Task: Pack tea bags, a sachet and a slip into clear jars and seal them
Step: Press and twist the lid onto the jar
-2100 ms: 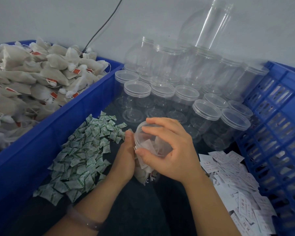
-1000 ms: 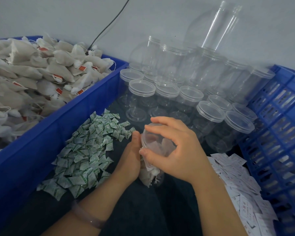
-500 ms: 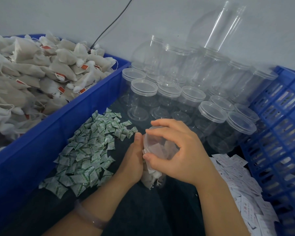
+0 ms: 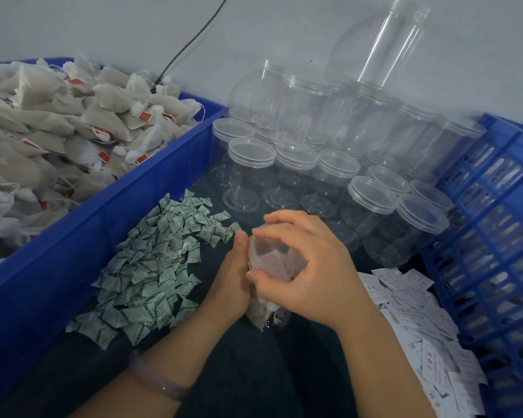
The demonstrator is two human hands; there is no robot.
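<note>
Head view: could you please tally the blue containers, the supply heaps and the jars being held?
Blue plastic containers: 2, solid-walled bin, slotted crate.
Supply heaps: 3, beige tea bags, green-printed white sachets, white paper slips.
Held clear plastic jar: 1.
Total: 6.

Gripping jar (image 4: 269, 315) side with left hand (image 4: 231, 285), thumb up; cupping lid (image 4: 271, 257) atop jar with curled right hand (image 4: 311, 267); forearms angled in toward jar.
</note>
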